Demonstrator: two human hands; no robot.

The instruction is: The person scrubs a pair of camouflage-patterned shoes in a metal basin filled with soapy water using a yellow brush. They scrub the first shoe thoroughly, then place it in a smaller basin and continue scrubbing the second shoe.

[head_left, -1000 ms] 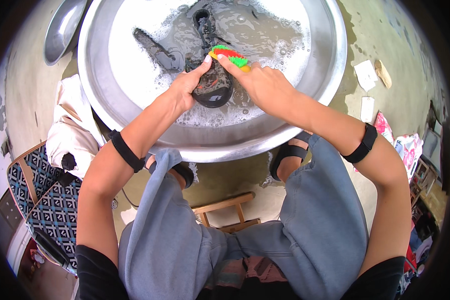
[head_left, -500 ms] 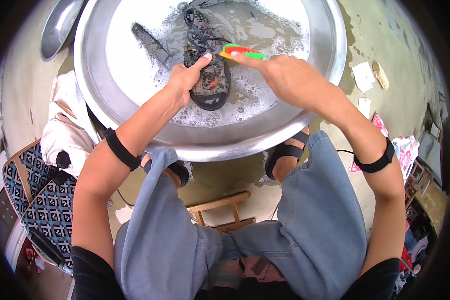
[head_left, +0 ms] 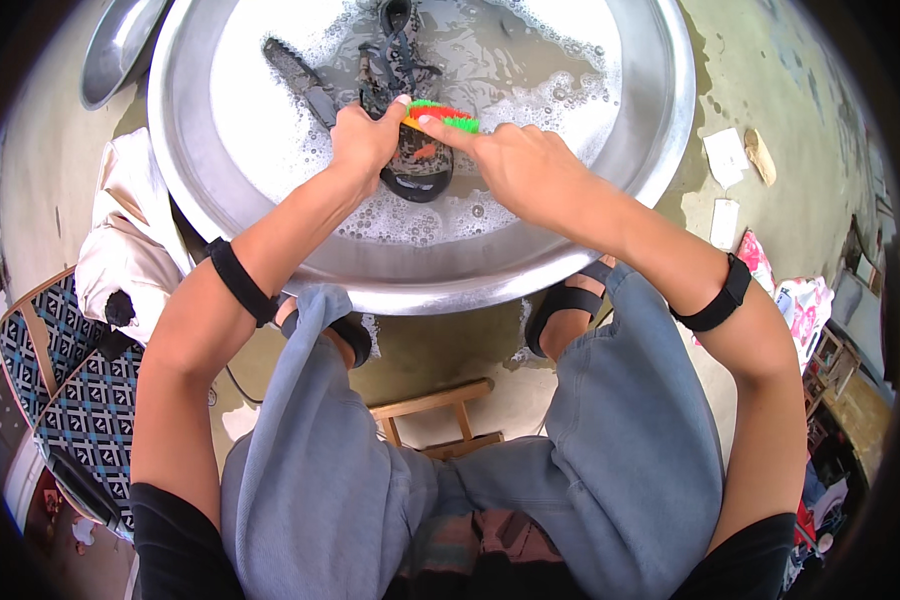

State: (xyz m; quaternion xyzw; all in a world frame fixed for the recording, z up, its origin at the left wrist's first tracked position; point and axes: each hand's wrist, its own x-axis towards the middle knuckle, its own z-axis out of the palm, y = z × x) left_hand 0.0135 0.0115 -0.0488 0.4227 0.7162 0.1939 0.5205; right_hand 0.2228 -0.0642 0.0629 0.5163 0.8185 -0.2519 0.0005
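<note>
A wide metal basin holds sudsy, greyish water. In it lies a camouflage shoe with a black toe cap and dark laces, its toe toward me. My left hand grips the shoe's left side, thumb on top; its fingertips are hidden beneath. My right hand is closed on a scrub brush with green and red bristles and a yellow edge, forefinger stretched along it. The brush sits over the shoe's upper, close to my left thumb. Left of them, a second dark shoe lies partly sunk in the foam.
Another metal bowl stands at the far left. A cream cloth and a patterned bag lie at the left. White paper pieces are on the wet floor at right. A small wooden stool is between my legs.
My right hand has moved the brush left and slightly nearer, from beside the shoe onto its upper. My left hand and the shoe have shifted slightly.
</note>
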